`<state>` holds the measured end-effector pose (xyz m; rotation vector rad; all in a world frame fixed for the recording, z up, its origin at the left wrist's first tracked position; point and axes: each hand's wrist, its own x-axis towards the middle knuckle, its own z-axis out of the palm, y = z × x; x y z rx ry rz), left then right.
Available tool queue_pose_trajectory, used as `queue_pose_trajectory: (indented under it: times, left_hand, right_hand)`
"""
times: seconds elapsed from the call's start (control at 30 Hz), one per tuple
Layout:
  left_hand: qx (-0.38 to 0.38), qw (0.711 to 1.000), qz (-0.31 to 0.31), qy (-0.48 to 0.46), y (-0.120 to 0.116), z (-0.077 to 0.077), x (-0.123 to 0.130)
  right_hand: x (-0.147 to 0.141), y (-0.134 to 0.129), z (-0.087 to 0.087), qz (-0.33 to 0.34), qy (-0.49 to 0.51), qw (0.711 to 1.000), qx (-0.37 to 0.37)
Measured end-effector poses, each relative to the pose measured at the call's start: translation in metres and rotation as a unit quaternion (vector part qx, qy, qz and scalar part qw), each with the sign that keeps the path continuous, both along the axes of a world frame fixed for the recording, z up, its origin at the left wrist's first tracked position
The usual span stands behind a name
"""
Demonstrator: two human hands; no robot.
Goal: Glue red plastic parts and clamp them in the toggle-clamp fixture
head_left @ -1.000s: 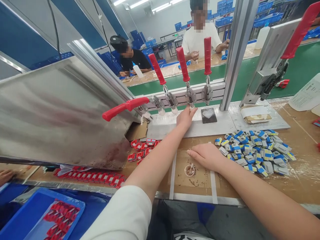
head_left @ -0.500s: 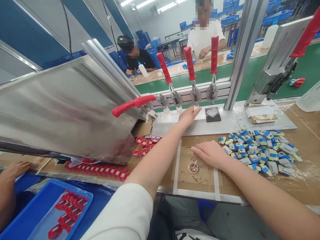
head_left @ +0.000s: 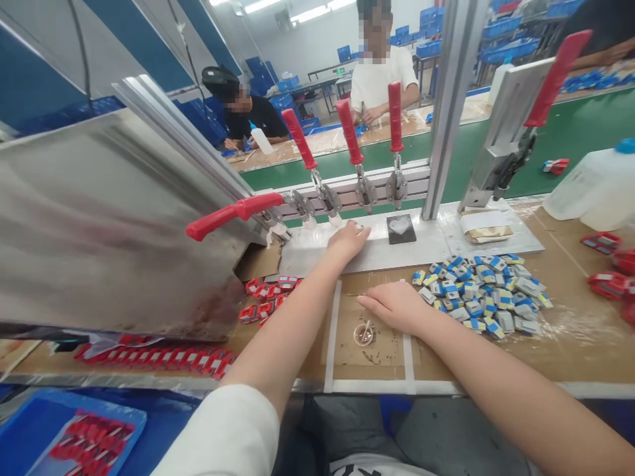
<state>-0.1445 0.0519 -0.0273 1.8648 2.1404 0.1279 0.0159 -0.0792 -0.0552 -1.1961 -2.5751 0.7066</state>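
Observation:
My left hand [head_left: 349, 240] reaches to the white base plate [head_left: 317, 259], just below the tip of a red-handled toggle clamp [head_left: 366, 192]. Its fingers are closed, and whatever they grip is mostly hidden. Right of it on the plate lies a dark square block [head_left: 401, 229] with a pale heart-like shape. My right hand [head_left: 394, 305] rests on the cardboard-covered table, fingers together, with a thin stick [head_left: 351, 295] showing at the fingertips. Below it stands a small cup [head_left: 364, 334] holding brownish stuff and a white stick. Grey, blue and yellow toy pieces [head_left: 479, 291] are heaped beside my right forearm.
Red toy pieces [head_left: 262, 307] lie left of my forearm, under a large metal sheet [head_left: 124, 225]. A blue bin [head_left: 30, 423] is lower left. Another clamp stand [head_left: 496, 149] and a plastic jug [head_left: 585, 185] are on the right. Two people work across the green strip.
My left hand has drawn slightly down from the clamp tip. The right hand stays near the cup. The view has swung right, showing more of the jug and red pieces there.

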Motion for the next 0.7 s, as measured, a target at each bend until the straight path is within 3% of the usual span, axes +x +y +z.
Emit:
queue_pose_trajectory:
  times: [0.17, 0.33, 0.43, 0.5, 0.57, 0.63, 0.7]
  left_hand:
    - [0.052, 0.994, -0.090, 0.013, -0.052, 0.008, -0.030]
    - [0.148, 0.980, -0.113, -0.065, -0.115, 0.006, -0.058]
    - [0.164, 0.976, -0.108, -0.089, -0.141, -0.009, -0.069]
    - [0.186, 0.972, -0.131, -0.064, -0.152, -0.021, -0.074]
    - [0.222, 0.963, -0.152, -0.016, -0.158, -0.030, -0.077]
    - [0.254, 0.954, -0.159, 0.029, -0.161, -0.037, -0.079]
    - [0.273, 0.947, -0.157, 0.058, -0.162, -0.040, -0.080]
  right_hand:
    - [-0.002, -0.004, 0.006, -0.022, -0.002, 1.000, -0.011]
    - [0.009, -0.008, 0.034, -0.055, 0.087, 0.995, -0.012]
    - [0.053, 0.007, 0.048, -0.208, 0.069, 0.976, 0.009]
    - [0.098, 0.026, 0.049, -0.355, -0.003, 0.932, 0.074]
    - [0.142, 0.049, 0.043, -0.449, -0.098, 0.879, 0.129]
    - [0.174, 0.071, 0.032, -0.491, -0.154, 0.852, 0.097]
    - [0.187, 0.087, 0.020, -0.486, -0.189, 0.852, 0.053]
